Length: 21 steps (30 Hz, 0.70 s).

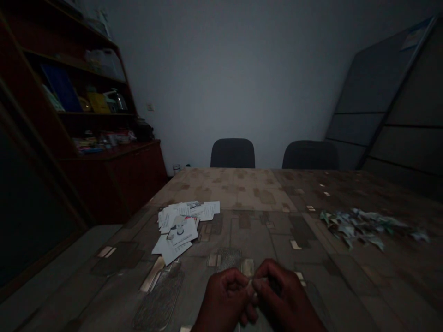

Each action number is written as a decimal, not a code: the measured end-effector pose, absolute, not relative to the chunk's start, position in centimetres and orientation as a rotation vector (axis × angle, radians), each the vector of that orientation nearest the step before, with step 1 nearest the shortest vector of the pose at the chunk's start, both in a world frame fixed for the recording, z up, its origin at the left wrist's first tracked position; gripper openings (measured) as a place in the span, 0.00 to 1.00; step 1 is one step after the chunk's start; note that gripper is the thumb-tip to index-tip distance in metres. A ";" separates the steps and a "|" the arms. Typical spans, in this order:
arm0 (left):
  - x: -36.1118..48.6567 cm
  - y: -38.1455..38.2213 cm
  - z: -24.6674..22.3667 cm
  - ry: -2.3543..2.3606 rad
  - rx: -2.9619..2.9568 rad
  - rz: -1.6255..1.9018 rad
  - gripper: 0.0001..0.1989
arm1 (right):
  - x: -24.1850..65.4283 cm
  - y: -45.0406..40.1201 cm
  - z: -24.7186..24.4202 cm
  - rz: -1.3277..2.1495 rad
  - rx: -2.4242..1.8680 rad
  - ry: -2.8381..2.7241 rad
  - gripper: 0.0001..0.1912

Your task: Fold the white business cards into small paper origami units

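My left hand (228, 295) and my right hand (280, 293) meet above the near edge of the table, fingertips pinched together. Something small and pale seems to sit between the fingertips, but the dim light and the fingers hide what it is. Beyond them to the left lies a loose pile of white printed paper cards (180, 230), overlapping one another. Over on the right is a spread of small folded paper pieces (363, 226), pale with green tints and pointed corners.
A patterned cloth (242, 230) covers the table. Two dark chairs (232, 153) stand at its far side. On the left is a red-brown shelf cabinet (138, 170) holding bottles and boxes; grey panels (367, 92) rise at the right.
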<state>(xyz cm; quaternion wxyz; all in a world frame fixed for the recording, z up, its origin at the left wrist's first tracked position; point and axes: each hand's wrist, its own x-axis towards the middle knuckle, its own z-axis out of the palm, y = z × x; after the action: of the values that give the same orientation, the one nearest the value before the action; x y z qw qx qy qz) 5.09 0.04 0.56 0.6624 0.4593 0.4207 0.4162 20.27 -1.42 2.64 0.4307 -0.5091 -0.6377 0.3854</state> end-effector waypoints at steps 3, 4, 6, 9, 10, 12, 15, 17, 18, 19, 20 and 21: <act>5.0 0.3 0.5 0.914 1.022 0.930 0.25 | 20.3 -1.3 2.7 1.007 -1.214 -1.543 0.13; 5.0 0.3 0.4 0.910 1.021 0.919 0.25 | 20.3 -1.2 2.6 1.046 -1.200 -1.513 0.14; 4.9 0.4 0.4 0.921 1.029 0.887 0.26 | 20.5 -1.0 2.4 1.111 -1.195 -1.450 0.15; 4.8 0.4 0.5 0.943 1.048 0.852 0.27 | 20.7 -0.7 2.3 1.155 -1.197 -1.400 0.17; 4.8 0.3 0.6 0.946 1.051 0.846 0.27 | 20.8 -0.6 2.3 1.165 -1.194 -1.387 0.17; 4.8 0.3 0.6 0.953 1.052 0.840 0.28 | 20.9 -0.4 2.5 1.182 -1.192 -1.370 0.17; 4.8 0.5 0.6 0.973 1.042 0.842 0.28 | 21.1 0.0 2.8 1.202 -1.198 -1.368 0.16; 4.8 0.6 0.4 0.987 1.019 0.851 0.28 | 21.5 0.2 3.0 1.215 -1.186 -1.385 0.15; 4.8 0.7 0.3 0.992 1.004 0.858 0.29 | 21.7 0.3 3.1 1.222 -1.178 -1.397 0.15; 4.8 0.7 0.3 0.995 0.990 0.868 0.29 | 21.9 0.4 3.1 1.223 -1.176 -1.402 0.16; 4.8 0.7 0.2 0.996 0.978 0.878 0.29 | 22.0 0.4 3.0 1.228 -1.174 -1.413 0.16; 4.8 0.7 0.2 0.997 0.967 0.887 0.30 | 22.2 0.4 2.9 1.220 -1.186 -1.417 0.16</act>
<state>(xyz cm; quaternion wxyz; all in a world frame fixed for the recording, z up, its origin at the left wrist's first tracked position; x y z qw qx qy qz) 4.75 0.73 0.19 0.6795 0.4306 0.4439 0.3949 22.17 0.44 2.91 0.4473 -0.4790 -0.5722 0.4930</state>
